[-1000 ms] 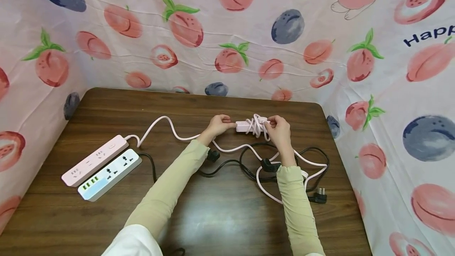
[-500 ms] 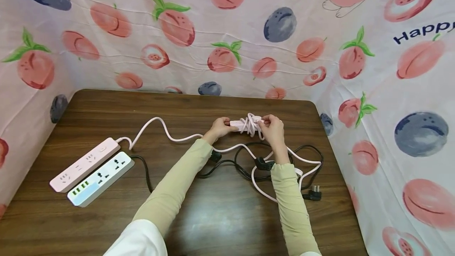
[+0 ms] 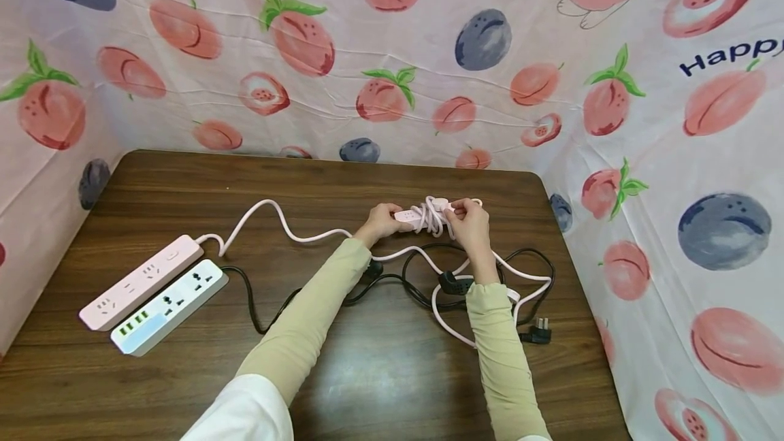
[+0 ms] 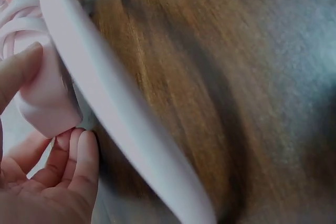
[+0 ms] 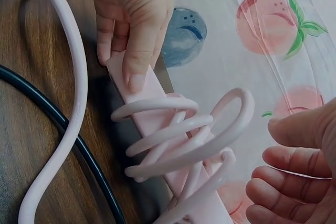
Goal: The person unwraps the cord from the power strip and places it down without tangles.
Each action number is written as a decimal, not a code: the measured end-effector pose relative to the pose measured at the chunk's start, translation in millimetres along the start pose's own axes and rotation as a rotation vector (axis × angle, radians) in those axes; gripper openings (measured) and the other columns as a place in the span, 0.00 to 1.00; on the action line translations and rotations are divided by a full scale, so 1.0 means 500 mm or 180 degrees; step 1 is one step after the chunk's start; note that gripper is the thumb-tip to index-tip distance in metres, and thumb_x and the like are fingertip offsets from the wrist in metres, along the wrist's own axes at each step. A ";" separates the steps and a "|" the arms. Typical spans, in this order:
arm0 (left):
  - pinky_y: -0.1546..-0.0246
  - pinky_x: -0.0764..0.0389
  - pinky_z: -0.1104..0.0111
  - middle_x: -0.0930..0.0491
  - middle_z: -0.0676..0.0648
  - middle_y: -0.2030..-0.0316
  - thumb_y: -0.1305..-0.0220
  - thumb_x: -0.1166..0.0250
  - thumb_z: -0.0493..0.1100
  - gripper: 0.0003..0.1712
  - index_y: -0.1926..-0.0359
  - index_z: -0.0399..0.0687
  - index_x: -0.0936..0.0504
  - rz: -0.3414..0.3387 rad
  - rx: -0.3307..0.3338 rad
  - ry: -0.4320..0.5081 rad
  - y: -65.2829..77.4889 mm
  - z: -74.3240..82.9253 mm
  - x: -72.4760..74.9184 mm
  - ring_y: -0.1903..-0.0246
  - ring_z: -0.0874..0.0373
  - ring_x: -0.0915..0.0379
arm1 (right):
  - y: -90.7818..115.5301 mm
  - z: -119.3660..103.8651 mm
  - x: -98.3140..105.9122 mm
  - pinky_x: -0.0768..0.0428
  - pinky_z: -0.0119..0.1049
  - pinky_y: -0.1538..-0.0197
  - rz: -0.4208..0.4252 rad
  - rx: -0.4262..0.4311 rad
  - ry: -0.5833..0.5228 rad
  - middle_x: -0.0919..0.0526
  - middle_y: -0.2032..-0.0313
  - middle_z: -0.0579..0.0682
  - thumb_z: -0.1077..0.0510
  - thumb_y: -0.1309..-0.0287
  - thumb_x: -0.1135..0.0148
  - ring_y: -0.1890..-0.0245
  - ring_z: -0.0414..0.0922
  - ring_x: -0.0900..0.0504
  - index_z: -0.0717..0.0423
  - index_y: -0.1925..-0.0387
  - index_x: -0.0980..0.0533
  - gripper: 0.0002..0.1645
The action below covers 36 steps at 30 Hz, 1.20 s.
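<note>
A pink power strip (image 3: pixel 406 218), its pale pink cord (image 5: pixel 173 129) wound several times around it, is held up near the table's back. My left hand (image 3: pixel 381 222) grips its left end, thumb on one face and fingers behind, as the left wrist view (image 4: pixel 52 177) shows. My right hand (image 3: pixel 471 224) is at the other end, beside the wound cord. In the right wrist view that hand (image 5: pixel 299 166) has its thumb and fingers bent and spread, with a gap between them and the strip. A small cord loop (image 3: pixel 478 203) shows beyond it.
Left on the wooden table (image 3: pixel 380 386) lie another pink power strip (image 3: pixel 141 282) and a white one (image 3: pixel 168 306) with green USB ports. Pink and black cords (image 3: pixel 392 279) cross below my hands, with black plugs (image 3: pixel 454 283) among them. Fruit-print cloth (image 3: pixel 245 33) surrounds the table.
My left hand has taken hold of the wound strip's left end and tilted it, so its socket face shows. A cord loop now shows past my right hand. The head view has shifted slightly.
</note>
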<state>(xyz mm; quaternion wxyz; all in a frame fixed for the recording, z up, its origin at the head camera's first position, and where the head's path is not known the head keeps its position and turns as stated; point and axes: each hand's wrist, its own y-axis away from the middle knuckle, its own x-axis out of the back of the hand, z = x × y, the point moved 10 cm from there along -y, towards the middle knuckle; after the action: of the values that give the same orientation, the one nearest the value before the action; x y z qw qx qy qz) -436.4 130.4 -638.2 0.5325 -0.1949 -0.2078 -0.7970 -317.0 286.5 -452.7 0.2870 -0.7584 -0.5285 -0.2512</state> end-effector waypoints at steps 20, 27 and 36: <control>0.67 0.28 0.72 0.19 0.42 0.63 0.60 0.21 0.42 0.29 0.55 0.38 0.19 0.0177 0.0028 0.0532 0.114 0.114 0.081 0.67 0.57 0.27 | 0.012 -0.002 0.012 0.22 0.45 0.61 0.0182 0.0010 -0.0147 0.19 0.70 0.62 0.65 0.47 0.36 0.68 0.54 0.19 0.70 0.65 0.21 0.10; 0.71 0.26 0.76 0.17 0.41 0.64 0.62 0.21 0.39 0.28 0.56 0.38 0.19 0.0404 -0.0170 0.0900 0.125 0.130 0.102 0.68 0.59 0.23 | 0.017 -0.002 0.019 0.21 0.43 0.62 0.0254 0.0043 -0.0168 0.18 0.70 0.61 0.65 0.48 0.36 0.69 0.53 0.19 0.70 0.66 0.21 0.09; 0.66 0.23 0.70 0.18 0.38 0.62 0.65 0.20 0.36 0.28 0.57 0.38 0.18 0.0549 -0.0391 0.0857 0.141 0.153 0.148 0.65 0.54 0.22 | 0.026 -0.024 0.039 0.21 0.45 0.63 0.0399 0.0230 -0.0285 0.20 0.70 0.63 0.67 0.50 0.34 0.69 0.55 0.20 0.70 0.66 0.21 0.10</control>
<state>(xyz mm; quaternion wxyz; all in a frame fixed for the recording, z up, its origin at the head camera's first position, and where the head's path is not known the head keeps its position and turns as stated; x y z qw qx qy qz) -390.4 90.5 -526.1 0.6090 -0.1356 -0.0680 -0.7785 -299.5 287.6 -433.0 0.3053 -0.7897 -0.5010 -0.1793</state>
